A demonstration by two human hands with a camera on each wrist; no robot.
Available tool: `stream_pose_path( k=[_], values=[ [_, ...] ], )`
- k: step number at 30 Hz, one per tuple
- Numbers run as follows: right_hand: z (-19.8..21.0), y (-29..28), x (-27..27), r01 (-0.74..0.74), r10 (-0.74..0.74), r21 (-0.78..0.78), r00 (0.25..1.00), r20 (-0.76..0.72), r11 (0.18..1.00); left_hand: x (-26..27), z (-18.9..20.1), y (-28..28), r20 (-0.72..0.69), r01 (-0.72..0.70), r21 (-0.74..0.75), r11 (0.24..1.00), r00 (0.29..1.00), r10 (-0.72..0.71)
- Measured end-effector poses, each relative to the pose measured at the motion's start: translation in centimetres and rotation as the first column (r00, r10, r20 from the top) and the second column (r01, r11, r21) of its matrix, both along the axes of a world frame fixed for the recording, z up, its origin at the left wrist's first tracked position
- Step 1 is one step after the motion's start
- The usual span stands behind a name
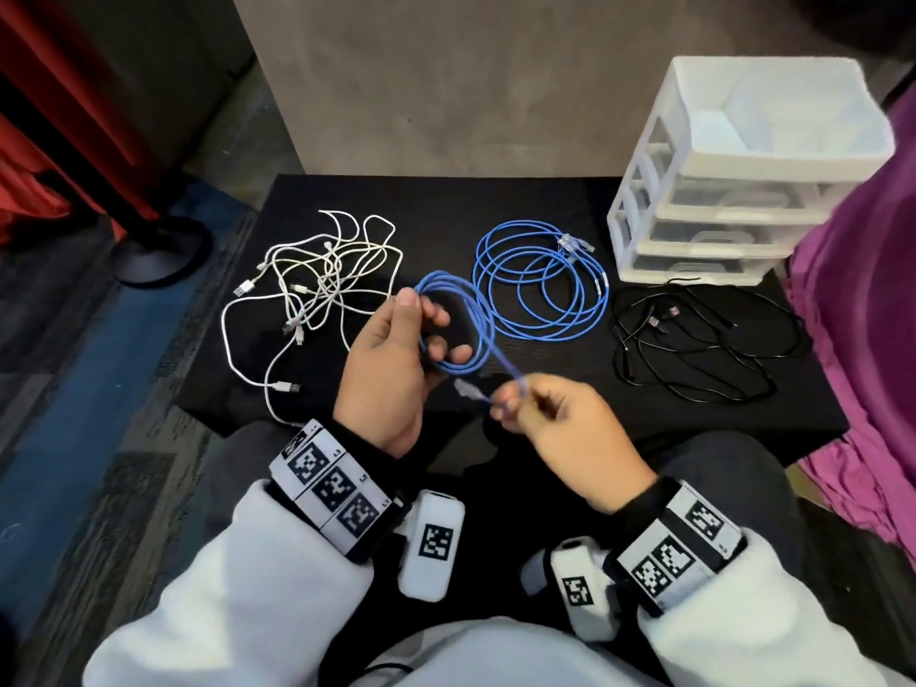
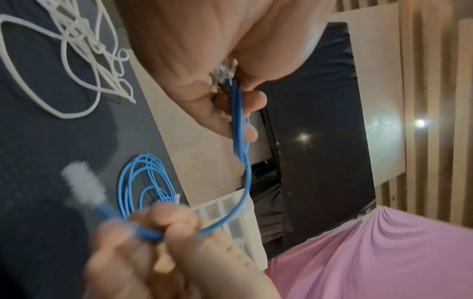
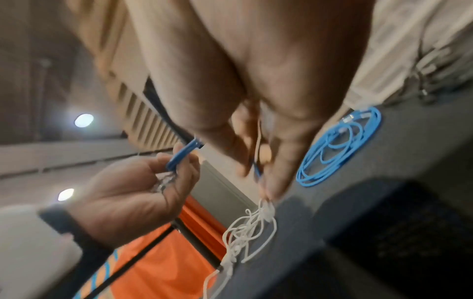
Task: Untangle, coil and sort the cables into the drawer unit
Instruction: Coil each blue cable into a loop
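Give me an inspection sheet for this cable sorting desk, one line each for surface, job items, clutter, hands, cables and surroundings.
Surface: black table, cables spread across it.
Job's things: white drawer unit at the back right corner, drawers pushed in.
Clutter: nothing seen.
Grippers: left hand holds the coiled loops of a blue cable; right hand pinches its free end near the clear plug.
Cables: white cables tangled at left; second blue cable coiled in the middle; black cables loose at right.
Surroundings: purple cloth at right, red curtain at left, grey wall behind.
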State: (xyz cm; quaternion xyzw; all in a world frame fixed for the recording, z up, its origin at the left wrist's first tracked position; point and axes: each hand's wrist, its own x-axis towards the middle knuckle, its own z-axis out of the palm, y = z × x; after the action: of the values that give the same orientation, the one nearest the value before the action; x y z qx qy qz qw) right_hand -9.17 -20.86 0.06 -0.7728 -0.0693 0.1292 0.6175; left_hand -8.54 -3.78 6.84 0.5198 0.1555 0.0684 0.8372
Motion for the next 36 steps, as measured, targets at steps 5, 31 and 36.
stream_pose_path(
  k=[5, 31, 36],
  values=[
    [2.9, 0.1, 1.0, 0.395, -0.227, 0.597, 0.913, -0.339, 0.698, 0.1, -0.3, -0.9, -0.054, -0.034, -0.210, 0.977, 0.998, 0.023],
    [7.4, -0.6, 2.8, -0.049, 0.044, 0.007, 0.945, 0.323, 0.999, -1.4, -1.1, -1.7, -0.093, 0.405, 0.272, 0.873, 0.914, -0.396],
    [8.5, -2.2, 4.8, 0.066, -0.125, 0.224, 0.958, 0.257, 0.972, -2.0, -0.6, -0.9, -0.134, 0.546, 0.222, 0.808, 0.838, -0.530]
  ],
)
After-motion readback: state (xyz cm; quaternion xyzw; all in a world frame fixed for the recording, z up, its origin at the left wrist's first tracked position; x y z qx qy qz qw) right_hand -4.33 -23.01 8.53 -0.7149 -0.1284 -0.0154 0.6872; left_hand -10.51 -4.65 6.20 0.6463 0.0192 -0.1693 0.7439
